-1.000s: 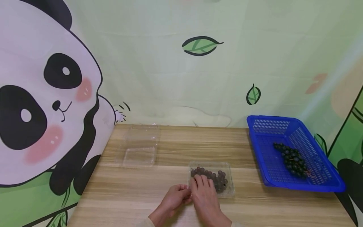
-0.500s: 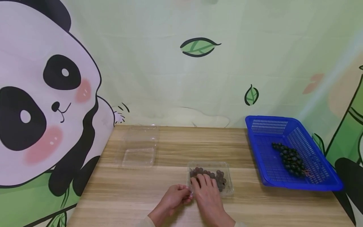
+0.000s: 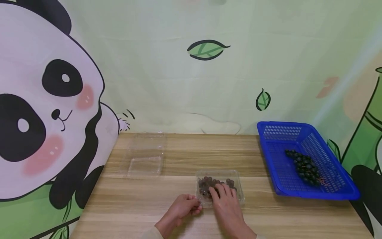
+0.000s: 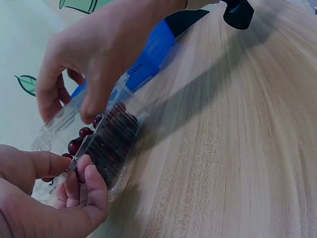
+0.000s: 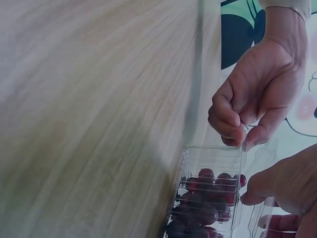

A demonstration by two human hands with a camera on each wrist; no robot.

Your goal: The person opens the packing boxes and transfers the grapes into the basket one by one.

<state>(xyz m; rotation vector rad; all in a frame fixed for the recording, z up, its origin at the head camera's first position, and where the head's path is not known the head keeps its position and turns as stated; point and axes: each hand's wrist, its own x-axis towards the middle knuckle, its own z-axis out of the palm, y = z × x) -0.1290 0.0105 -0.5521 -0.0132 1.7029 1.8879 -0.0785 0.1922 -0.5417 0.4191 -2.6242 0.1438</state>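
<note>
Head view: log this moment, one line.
left hand: pinches near-left corner of clear box | right hand: over reddish grapes inside | blue basket: holds dark grapes | second clear container: far left

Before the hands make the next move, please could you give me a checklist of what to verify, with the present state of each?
1. Left hand pinches the clear box at its near left corner: ok.
2. Right hand is over the box: ok.
3. Right hand has a firm grip on something: cannot tell; the contact is partly hidden.
4. Reddish grapes lie in the box: ok.
5. Dark grape bunch lies inside the blue basket: ok.
6. Second clear container, at the back left, is apart from both hands: ok.
</note>
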